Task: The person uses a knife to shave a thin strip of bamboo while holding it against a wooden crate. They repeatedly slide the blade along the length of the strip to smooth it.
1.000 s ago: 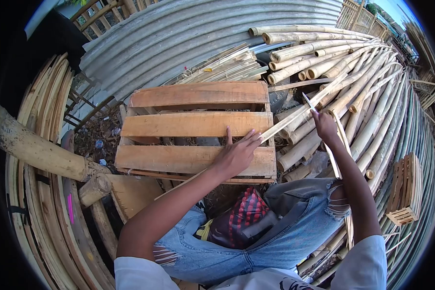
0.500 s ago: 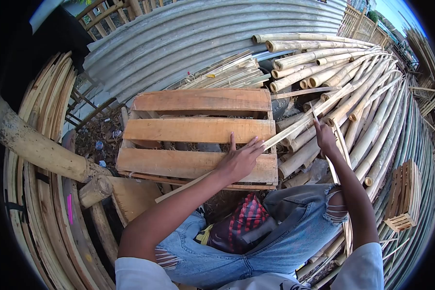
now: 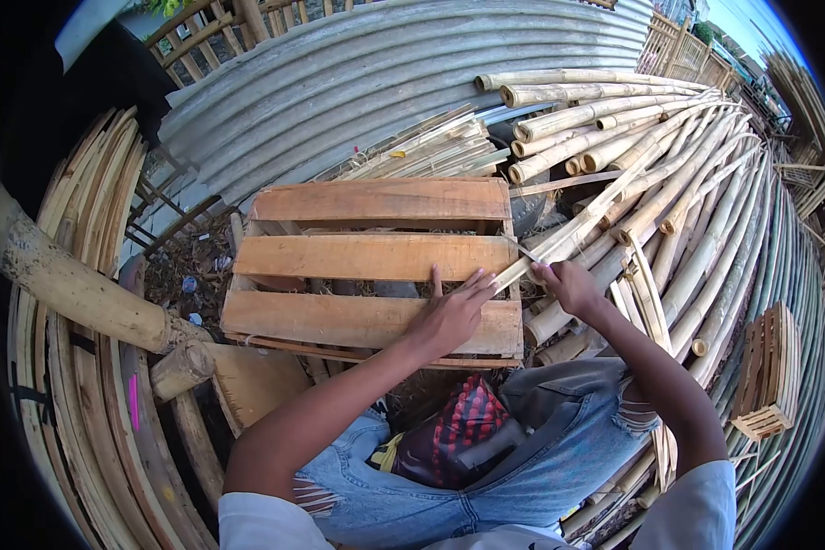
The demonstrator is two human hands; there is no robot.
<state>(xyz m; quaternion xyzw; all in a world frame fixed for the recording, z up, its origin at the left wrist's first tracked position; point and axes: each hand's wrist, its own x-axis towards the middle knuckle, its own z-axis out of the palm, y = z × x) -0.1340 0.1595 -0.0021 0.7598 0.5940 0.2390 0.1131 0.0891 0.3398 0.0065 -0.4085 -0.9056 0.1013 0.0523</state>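
My left hand (image 3: 451,316) rests on a slatted wooden crate (image 3: 367,256), its fingers closed over a split bamboo strip (image 3: 511,274) and one digit sticking up. The strip slants from under this hand past the crate's right edge, toward the bamboo poles. Just right of the crate, my right hand (image 3: 573,290) is closed around a knife (image 3: 522,247). Its thin blade points up and left, across or very near the strip; whether it touches cannot be made out. The fingers hide the handle.
Long bamboo poles (image 3: 614,119) are heaped to the right, beside a small wooden crate (image 3: 766,371). Split strips (image 3: 422,149) lie behind the large crate, before corrugated sheeting (image 3: 367,110). Bamboo slats (image 3: 87,293) and a thick pole (image 3: 82,275) stand at left.
My right hand has moved left with the knife, along the strip to near the crate's edge and my left hand. My left hand stays on the strip, nearly in place.
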